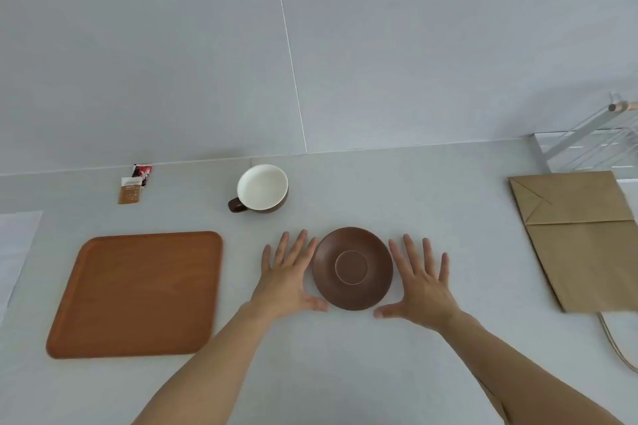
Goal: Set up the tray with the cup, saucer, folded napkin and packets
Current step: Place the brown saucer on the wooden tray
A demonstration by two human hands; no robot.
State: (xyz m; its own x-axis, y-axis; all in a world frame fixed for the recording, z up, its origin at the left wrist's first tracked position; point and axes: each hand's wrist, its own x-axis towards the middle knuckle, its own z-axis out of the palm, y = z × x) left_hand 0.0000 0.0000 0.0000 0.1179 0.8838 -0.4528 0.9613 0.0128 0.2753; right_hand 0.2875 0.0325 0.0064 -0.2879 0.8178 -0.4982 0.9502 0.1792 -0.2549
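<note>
A round brown saucer (353,267) lies on the grey counter in front of me. My left hand (288,274) rests flat just left of it, fingers spread, thumb near its rim. My right hand (419,281) lies flat just right of it, also spread and holding nothing. A brown cup (260,188) with a white inside stands behind the saucer, handle to the left. The bare brown wooden tray (138,290) sits to the left. Two or three packets (134,185) lie at the back left by the wall. A white napkin (15,252) shows at the left edge.
A flat brown paper bag (578,238) lies at the right, with a cord (618,345) below it. A white wire rack (593,138) stands at the back right. A grey tiled wall rises behind the counter.
</note>
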